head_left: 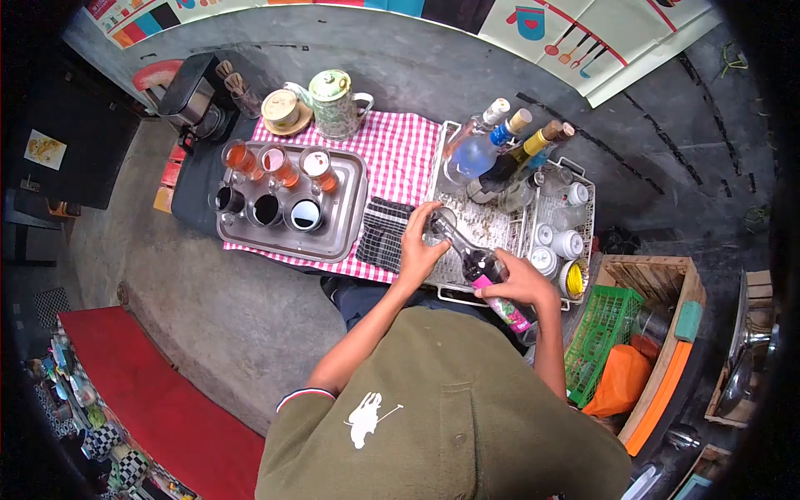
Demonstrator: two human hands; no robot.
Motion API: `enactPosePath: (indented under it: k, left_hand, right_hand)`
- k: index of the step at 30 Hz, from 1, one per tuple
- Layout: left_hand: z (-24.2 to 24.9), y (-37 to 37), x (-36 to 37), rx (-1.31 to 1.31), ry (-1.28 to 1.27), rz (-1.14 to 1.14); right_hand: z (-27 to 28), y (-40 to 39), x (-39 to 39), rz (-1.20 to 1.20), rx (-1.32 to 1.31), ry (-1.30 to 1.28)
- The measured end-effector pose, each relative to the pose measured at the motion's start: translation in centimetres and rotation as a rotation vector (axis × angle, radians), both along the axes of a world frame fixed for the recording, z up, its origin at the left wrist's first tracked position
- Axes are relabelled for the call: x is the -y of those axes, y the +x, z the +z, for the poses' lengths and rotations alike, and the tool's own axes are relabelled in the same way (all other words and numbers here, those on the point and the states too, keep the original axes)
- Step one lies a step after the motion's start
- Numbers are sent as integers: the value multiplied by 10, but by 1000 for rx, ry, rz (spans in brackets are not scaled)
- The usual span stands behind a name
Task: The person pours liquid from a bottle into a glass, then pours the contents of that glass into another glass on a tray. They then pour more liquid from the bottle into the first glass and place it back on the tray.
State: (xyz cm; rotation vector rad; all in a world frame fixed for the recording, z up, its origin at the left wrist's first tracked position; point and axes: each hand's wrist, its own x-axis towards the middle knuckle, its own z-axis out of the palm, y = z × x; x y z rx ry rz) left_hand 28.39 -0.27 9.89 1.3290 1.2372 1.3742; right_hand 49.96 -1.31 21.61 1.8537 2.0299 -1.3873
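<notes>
My right hand (pixel 523 283) grips a dark bottle with a pink label (pixel 492 279), tilted so that its neck points up-left. The neck reaches a clear glass (pixel 440 223), which my left hand (pixel 419 247) holds at its side. Both hands are over the near left part of a white wire rack (pixel 450 287). Whether liquid is flowing cannot be seen.
Several upright bottles (pixel 492 154) and white cups (pixel 567 243) fill the rack. A metal tray (pixel 354 196) with several filled glasses sits on a red checked cloth (pixel 400 142), beside a floral teapot (pixel 335 104) and a dark folded towel (pixel 385 233). A green basket (pixel 602 329) and wooden crate (pixel 679 283) stand on the right.
</notes>
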Motion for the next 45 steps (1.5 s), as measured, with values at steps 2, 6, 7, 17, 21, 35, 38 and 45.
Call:
enactPosePath:
  k: [2, 6, 7, 17, 21, 35, 38, 45]
  left_hand:
    - [-1, 0, -1, -12, 1, -6]
    - [-2, 0, -3, -24, 2, -2]
    - [-2, 0, -3, -8, -8, -8]
    - [-1, -6, -3, -16, -31, 7]
    - [1, -7, -4, 8, -55, -13]
    - [2, -9, -2, -20, -11, 10]
    - [4, -9, -1, -23, -3, 12]
    - [5, -8, -1, -21, -28, 10]
  right_hand:
    - [0, 0, 0, -3, 1, 0]
    - [-2, 1, -2, -1, 31, -31]
    - [-3, 1, -3, 1, 43, -43]
    - [4, -7, -6, 1, 67, -87]
    - [-4, -3, -3, -4, -23, -10]
    - [-1, -6, -5, 5, 46, -61]
    - [1, -7, -5, 9, 55, -67]
    - [-12, -1, -2, 9, -54, 5]
